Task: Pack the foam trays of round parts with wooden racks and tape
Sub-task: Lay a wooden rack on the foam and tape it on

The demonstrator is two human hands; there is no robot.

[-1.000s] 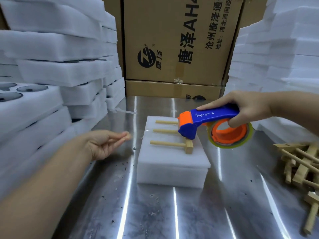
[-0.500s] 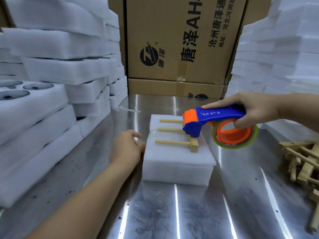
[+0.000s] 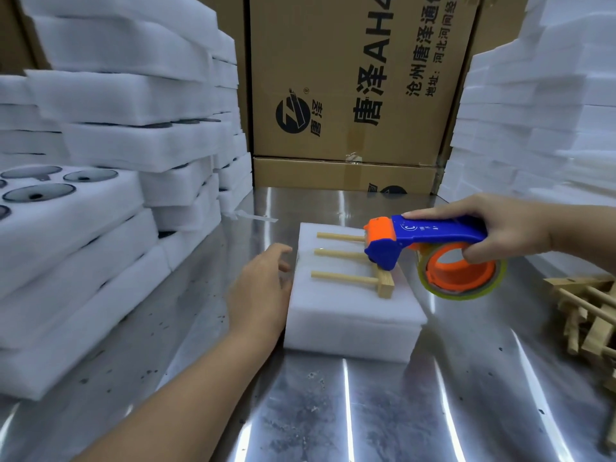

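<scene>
- Steel table: reflective top with dark specks, carrying all the items below.
- Cardboard cartons: two printed boxes stacked at the far edge of the table, between the foam stacks.
- Foam tray stacks: tall white piles on the left and on the right. The near-left open tray shows dark round parts seated in its pockets.
- Foam block: white, two layers, lying flat at the centre of the table, apart from both stacks.
- Left hand: fingers relaxed and holding nothing, set against the left side of the foam block. The image is blurred here, so firm contact cannot be confirmed.
- Right hand: grasping the tape dispenser, index finger laid along the blue handle and the other fingers curled under it.
- Tape roll: yellowish, on the orange hub, hanging off the right edge of the block.
- Wooden rack: lies on top of the block, three pegs pointing left. The dispenser's nose sits over its crossbar; contact cannot be told.
- Spare wooden racks: loose heap at the right edge of the table.
- Tape scrap: on the table behind the block.
</scene>
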